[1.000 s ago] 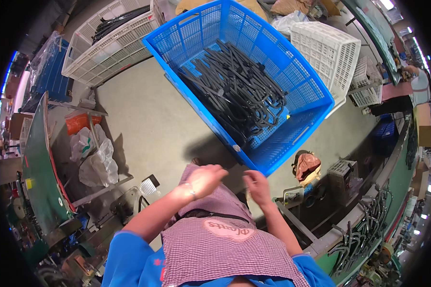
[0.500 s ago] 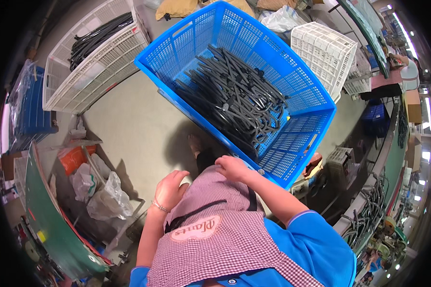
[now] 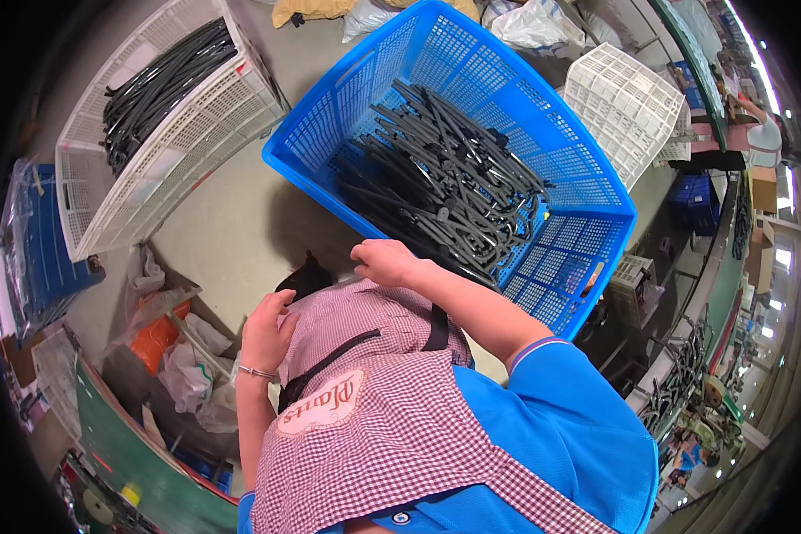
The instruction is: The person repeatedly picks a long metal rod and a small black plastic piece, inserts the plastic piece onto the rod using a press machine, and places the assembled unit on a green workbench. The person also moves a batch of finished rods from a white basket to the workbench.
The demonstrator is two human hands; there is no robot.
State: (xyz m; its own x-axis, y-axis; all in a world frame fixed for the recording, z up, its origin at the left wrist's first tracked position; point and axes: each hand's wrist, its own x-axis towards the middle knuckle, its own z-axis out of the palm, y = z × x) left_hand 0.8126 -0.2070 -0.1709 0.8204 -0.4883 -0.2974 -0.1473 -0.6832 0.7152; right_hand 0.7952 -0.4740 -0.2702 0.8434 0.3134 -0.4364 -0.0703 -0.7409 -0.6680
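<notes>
A big blue crate (image 3: 596,191) on the floor holds several black bent tubes (image 3: 445,187). My right hand (image 3: 384,262) hovers at the crate's near rim, fingers curled loosely, with nothing seen in it. My left hand (image 3: 269,329) rests on the edge of my checked apron (image 3: 374,418) at my lap, fingers apart and empty. A bracelet circles the left wrist.
A white crate (image 3: 129,191) with black hoses stands at the upper left. An empty white crate (image 3: 627,111) lies beyond the blue one. Plastic bags (image 3: 182,365) and an orange bag lie at my left. A green bench edge (image 3: 142,454) runs along the lower left.
The view has swung left and closer to the blue crate. My right hand has reached forward to the crate's rim; my left hand has dropped to the apron's edge.
</notes>
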